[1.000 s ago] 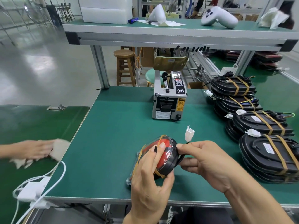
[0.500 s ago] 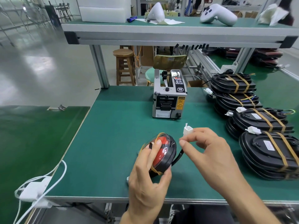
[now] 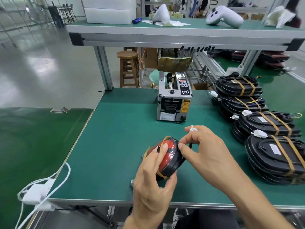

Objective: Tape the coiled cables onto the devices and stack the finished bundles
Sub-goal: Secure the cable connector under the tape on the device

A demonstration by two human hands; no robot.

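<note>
I see a tape dispenser machine (image 3: pixel 174 100) standing mid-bench on the green mat (image 3: pixel 115 138), yellow caution label on its front. White charger with looped white cable (image 3: pixel 38 194) hangs at the bench's near-left corner. Upper shelf (image 3: pixel 181 34) carries a white foam block (image 3: pixel 109 9), a blue marker (image 3: pixel 137 20), a white cone-shaped part (image 3: pixel 160 14) on paper, a white handheld controller (image 3: pixel 223 16) and crumpled white wrap (image 3: pixel 279 16). Behind the bench: a wooden stool (image 3: pixel 127 66) and a chair with green seat (image 3: pixel 171 66). Second green bench (image 3: pixel 33 138) sits to my left.
</note>
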